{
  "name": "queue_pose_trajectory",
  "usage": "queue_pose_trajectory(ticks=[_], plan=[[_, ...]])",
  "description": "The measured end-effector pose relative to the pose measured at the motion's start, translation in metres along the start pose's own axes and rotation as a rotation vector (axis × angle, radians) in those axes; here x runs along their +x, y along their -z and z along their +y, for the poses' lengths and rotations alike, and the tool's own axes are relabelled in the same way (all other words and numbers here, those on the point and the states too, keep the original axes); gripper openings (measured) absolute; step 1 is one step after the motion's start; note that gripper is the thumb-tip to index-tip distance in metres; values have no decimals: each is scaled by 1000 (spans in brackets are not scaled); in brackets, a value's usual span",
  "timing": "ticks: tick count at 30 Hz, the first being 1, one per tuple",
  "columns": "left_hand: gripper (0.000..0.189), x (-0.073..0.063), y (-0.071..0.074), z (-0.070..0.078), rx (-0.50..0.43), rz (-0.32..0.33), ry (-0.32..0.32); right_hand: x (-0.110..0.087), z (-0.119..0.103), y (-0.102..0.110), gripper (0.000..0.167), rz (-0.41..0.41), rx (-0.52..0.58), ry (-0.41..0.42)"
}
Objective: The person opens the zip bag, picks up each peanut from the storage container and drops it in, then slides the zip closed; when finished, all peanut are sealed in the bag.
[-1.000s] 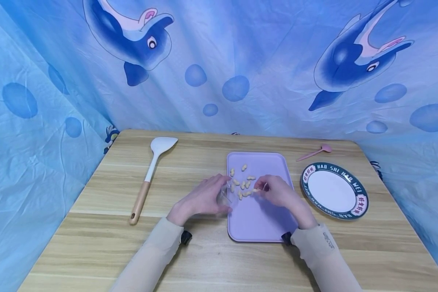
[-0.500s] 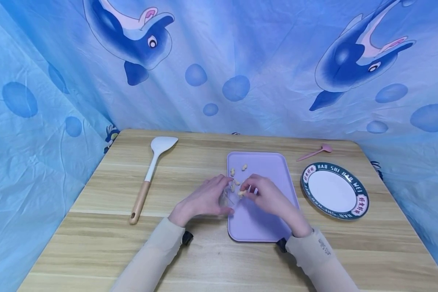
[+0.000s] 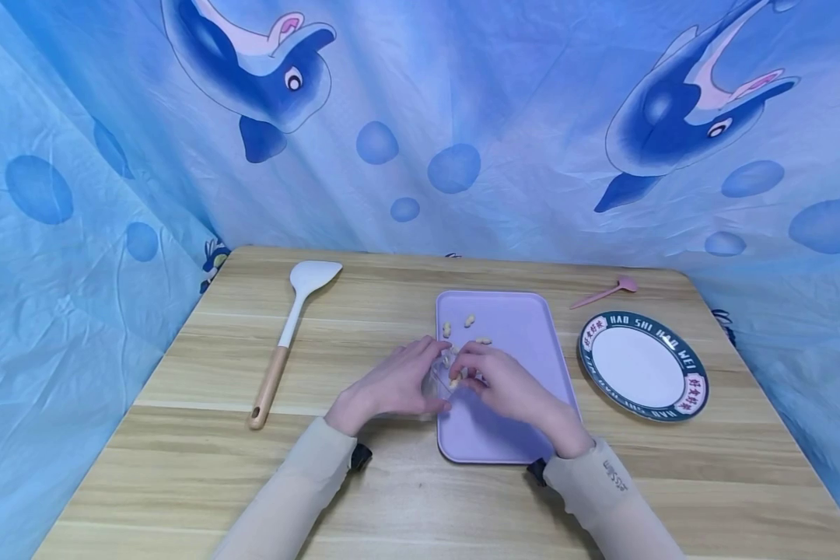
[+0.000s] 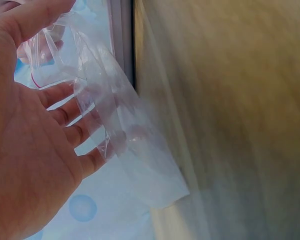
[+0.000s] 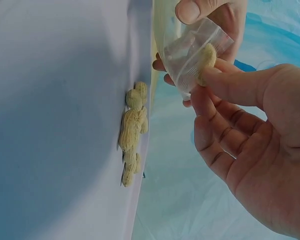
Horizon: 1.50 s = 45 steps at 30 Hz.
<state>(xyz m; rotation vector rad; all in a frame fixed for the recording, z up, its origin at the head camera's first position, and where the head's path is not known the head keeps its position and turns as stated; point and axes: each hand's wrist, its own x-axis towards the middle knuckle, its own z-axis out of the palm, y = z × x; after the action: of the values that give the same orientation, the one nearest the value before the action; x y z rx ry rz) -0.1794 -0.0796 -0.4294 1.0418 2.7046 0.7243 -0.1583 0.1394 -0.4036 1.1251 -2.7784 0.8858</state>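
Observation:
My left hand point(image 3: 400, 383) holds a small clear zip bag point(image 4: 125, 115) by its mouth, at the left edge of the lilac tray point(image 3: 500, 435). In the left wrist view the bag hangs in front of the spread fingers. Thumb and index finger of my right hand point(image 3: 511, 389) pinch a peanut in its shell point(image 5: 208, 60), right at the bag's mouth. More unshelled peanuts point(image 5: 131, 131) lie on the tray; some are hidden behind the right hand in the head view.
To the left lies a white spatula point(image 3: 292, 320) with a wooden handle. Right of the tray stand a green-rimmed white plate point(image 3: 637, 365) and, behind it, a small pink spoon point(image 3: 626, 285). A blue dolphin-print curtain point(image 3: 406, 93) hangs behind the wooden table point(image 3: 364, 505).
My right hand has moved left across the tray, carrying a peanut from the scattered ones to the bag's mouth. The left hand with the bag has stayed nearly still.

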Motion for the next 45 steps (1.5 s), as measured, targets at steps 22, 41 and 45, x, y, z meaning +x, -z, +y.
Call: queue_pose_trajectory(ticks=[22,41,45], plan=[[93,-1,2,0,-16,3,11,-2,1,3,19,12,69,-21],[100,-4,8,-2,-76,28,26,-7,34,37,16,102,77,-128],[97,-4,8,-3,-69,37,9,0,47,44,15,44,55,-159]])
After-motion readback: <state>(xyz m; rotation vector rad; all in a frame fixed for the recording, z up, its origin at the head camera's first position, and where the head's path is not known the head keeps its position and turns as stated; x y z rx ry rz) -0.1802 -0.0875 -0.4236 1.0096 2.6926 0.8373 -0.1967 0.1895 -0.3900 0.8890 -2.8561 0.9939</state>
